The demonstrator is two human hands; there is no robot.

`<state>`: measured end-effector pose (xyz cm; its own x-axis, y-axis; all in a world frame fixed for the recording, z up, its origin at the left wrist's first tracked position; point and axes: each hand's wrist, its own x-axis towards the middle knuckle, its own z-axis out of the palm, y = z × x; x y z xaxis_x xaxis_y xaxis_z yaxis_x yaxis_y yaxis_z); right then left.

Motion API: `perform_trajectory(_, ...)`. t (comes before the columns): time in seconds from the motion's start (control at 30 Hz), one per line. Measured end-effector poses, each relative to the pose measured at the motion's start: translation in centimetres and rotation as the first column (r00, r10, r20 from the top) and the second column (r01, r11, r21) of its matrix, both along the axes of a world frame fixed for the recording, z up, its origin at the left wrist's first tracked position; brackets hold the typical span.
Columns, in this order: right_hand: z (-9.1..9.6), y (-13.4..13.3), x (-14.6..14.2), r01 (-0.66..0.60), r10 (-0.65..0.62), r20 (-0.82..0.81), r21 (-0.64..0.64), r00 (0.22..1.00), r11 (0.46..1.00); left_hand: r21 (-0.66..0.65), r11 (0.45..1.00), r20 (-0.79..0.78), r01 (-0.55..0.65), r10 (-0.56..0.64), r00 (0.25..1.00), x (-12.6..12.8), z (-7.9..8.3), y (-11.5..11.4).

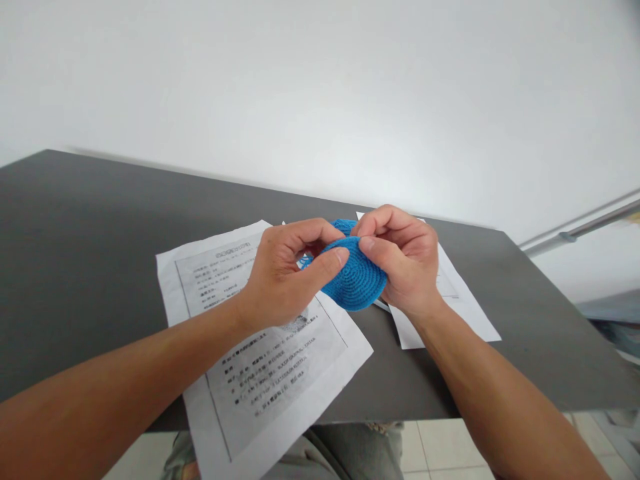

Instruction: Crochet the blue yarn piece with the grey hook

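Left hand [287,273] and right hand [405,260] are pinching a round blue crocheted disc [356,279] between them — concentric rounds already formed, what remains not showing — while bundled blue yarn [344,225] is peeking out just beyond the grip.

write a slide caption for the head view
Left hand and right hand pinch a blue crochet disc over a dark table.

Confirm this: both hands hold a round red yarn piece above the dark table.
The colour is wrong: the round yarn piece is blue, not red, in the head view. The left hand and right hand do hold it above the dark table.
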<state>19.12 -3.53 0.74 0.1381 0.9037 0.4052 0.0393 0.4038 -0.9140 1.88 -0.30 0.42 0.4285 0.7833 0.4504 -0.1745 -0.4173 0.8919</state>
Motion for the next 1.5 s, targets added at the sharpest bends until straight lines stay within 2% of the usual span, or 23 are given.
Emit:
perform_trajectory(0.3,-0.17,0.08,-0.06,-0.022,0.022,-0.021,-0.001,1.000,1.000,0.011,0.997,-0.018,-0.072,0.072,0.997,0.15,0.21,0.04)
perform_trajectory(0.63,-0.24,0.14,0.04,-0.071,0.072,-0.054,0.029,0.996,0.997,0.056,0.997,0.023,-0.056,0.055,0.998,0.29,0.22,-0.18)
perform_trajectory(1.0,-0.13,-0.40,0.09,-0.110,0.111,-0.057,0.013,0.992,0.994,0.064,0.997,-0.029,-0.040,0.042,0.999,-0.37,0.51,-0.54)
perform_trajectory(1.3,-0.14,-0.26,-0.20,-0.073,0.079,-0.088,0.067,0.993,0.995,0.083,0.995,0.017,-0.045,0.044,0.999,0.05,0.31,-0.34)
perform_trajectory(1.5,-0.15,-0.27,-0.12,-0.102,0.108,-0.092,0.070,0.990,0.992,0.089,0.995,0.003,-0.047,0.046,0.999,-0.07,0.26,-0.35)
